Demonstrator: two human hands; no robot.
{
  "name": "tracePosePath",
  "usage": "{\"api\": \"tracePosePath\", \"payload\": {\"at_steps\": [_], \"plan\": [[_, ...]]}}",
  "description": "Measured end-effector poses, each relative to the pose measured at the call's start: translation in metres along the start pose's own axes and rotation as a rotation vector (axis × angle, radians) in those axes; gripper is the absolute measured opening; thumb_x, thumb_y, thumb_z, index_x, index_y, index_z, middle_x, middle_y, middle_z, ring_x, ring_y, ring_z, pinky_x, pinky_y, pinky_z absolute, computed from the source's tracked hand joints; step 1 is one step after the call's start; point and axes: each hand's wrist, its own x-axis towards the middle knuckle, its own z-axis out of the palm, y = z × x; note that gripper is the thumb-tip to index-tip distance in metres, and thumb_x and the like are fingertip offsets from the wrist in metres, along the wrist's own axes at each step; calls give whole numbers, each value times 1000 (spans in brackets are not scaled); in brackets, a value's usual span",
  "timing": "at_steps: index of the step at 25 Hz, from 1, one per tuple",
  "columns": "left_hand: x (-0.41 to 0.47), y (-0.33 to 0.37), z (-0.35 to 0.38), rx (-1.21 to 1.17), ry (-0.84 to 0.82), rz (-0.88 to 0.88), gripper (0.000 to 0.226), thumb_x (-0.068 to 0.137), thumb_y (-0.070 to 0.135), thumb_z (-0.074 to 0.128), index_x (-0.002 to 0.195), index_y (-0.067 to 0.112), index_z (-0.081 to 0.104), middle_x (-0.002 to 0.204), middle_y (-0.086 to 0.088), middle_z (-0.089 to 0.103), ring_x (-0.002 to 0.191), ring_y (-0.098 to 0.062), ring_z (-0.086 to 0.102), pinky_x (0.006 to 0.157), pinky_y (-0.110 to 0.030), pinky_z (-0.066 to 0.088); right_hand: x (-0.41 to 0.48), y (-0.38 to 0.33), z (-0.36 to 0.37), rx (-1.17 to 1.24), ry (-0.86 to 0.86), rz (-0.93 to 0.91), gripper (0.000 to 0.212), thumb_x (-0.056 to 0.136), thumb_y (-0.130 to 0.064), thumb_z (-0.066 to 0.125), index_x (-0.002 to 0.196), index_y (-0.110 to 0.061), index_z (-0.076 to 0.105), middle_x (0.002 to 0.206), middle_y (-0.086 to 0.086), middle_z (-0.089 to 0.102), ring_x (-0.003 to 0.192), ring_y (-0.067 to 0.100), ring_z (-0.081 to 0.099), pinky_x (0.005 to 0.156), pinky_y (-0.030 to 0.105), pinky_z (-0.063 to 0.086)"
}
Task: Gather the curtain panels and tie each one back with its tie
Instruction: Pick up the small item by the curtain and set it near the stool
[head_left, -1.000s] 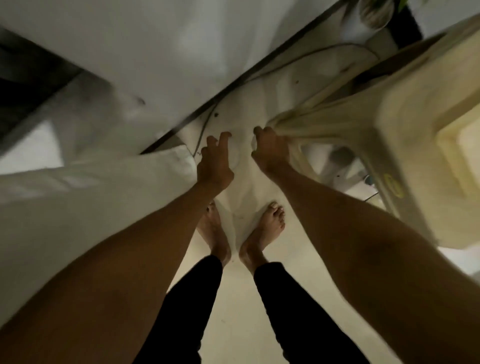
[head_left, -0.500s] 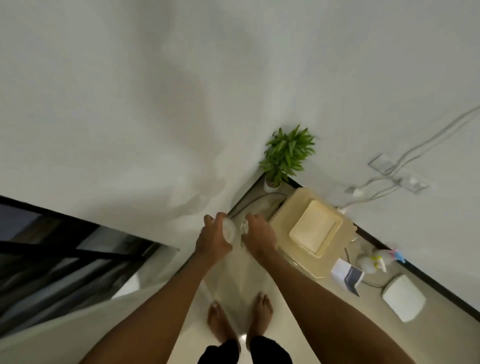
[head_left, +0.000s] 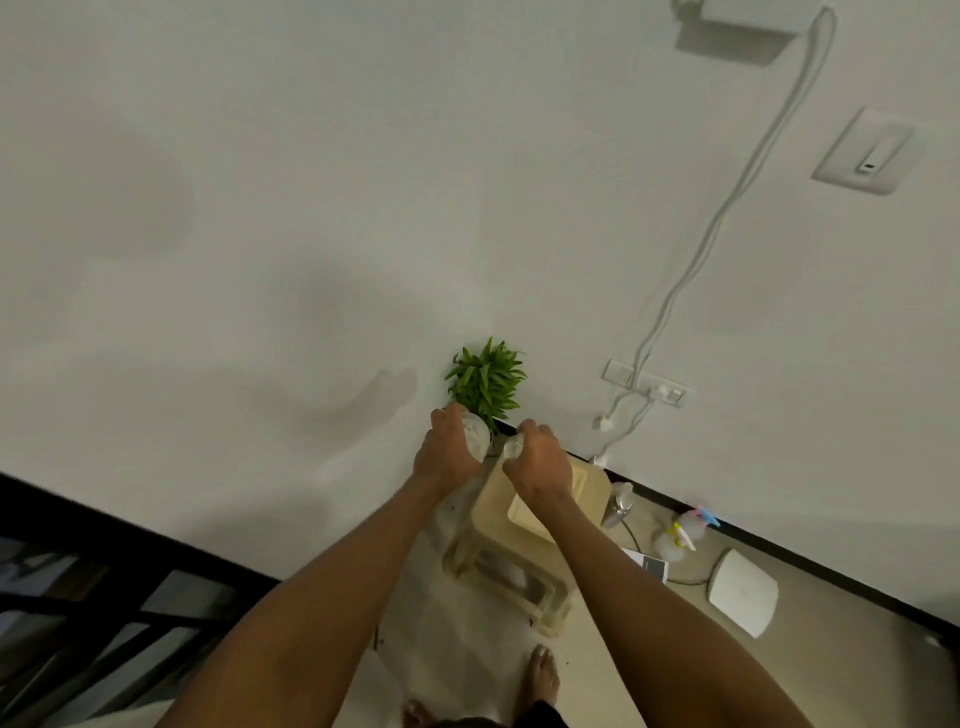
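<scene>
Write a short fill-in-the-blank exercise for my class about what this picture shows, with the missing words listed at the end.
1. Both the left hand and the right hand are closed on sheer white ____.
2. The leaves of the potted plant are ____ in colour.
3. Below the right hand stands a cream plastic ____.
4. The person's feet are ____, without shoes.

Missing words: fabric; green; stool; bare

My forearms (head_left: 332, 613) are showing bare, with no sleeves, watch or rings on either hand (head_left: 449, 457). My feet (head_left: 543, 680) are going unshod, and dark trousers (head_left: 540, 714) are just edging into view.
</scene>
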Motion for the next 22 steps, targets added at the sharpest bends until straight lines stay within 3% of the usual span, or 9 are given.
{"api": "tracePosePath", "payload": {"at_steps": [2, 5, 8, 12, 16, 19, 22], "plan": [[13, 13, 11, -5, -11, 25, 95, 59, 52, 86, 134, 24, 35, 129, -4, 40, 109, -26, 55, 90, -46, 54, 12, 22, -10, -1, -16, 4, 48, 83, -19, 70, 128, -17, 52, 118, 7, 56, 96, 28, 61, 67, 31, 46], [39, 20, 42, 5, -49, 42, 82, 63, 29, 90, 127, 23, 38, 127, -3, 40, 110, -26, 55, 83, -39, 50, 36, 57, -9, -1, -50, 58, 52, 79, -19, 72, 127, -16, 51, 121, 8, 54, 99, 30, 61, 72, 37, 51], [61, 18, 83, 37, -120, 37, 82, 62, 15, 89, 127, 19, 40, 129, -5, 39, 109, -29, 57, 85, -46, 56, 59, 93, 6, 25, -99, 73, 56, 77, -14, 73, 128, -13, 51, 124, 10, 54, 101, 32, 61, 73, 39, 54], [82, 10, 119, 74, -172, 32, 92, 62, 13, 92, 137, 16, 38, 141, -8, 39, 116, -29, 56, 86, -40, 55, 78, 124, 22, 46, -85, 70, 54, 71, -10, 72, 122, -11, 54, 122, 10, 55, 98, 32, 62, 66, 34, 49], [111, -10, 190, 143, -251, 36, 95, 61, 11, 93, 140, 14, 39, 140, -11, 44, 120, -33, 56, 94, -48, 54, 97, 182, 73, 32, -168, 173, 57, 74, -7, 71, 125, -11, 45, 119, 10, 54, 95, 35, 63, 66, 41, 53], [117, -21, 220, 182, -312, 12, 91, 60, 8, 88, 136, 19, 40, 132, -8, 47, 110, -36, 59, 87, -51, 55, 97, 205, 100, 18, -178, 209, 55, 75, -9, 71, 122, -14, 42, 117, 9, 53, 92, 35, 62, 65, 46, 56], [123, -38, 248, 213, -326, 14, 90, 63, 13, 89, 136, 24, 38, 132, -5, 47, 114, -35, 55, 81, -50, 56, 100, 221, 129, 14, -184, 223, 55, 77, -10, 71, 125, -16, 44, 119, 7, 52, 92, 33, 62, 63, 43, 55]]}}
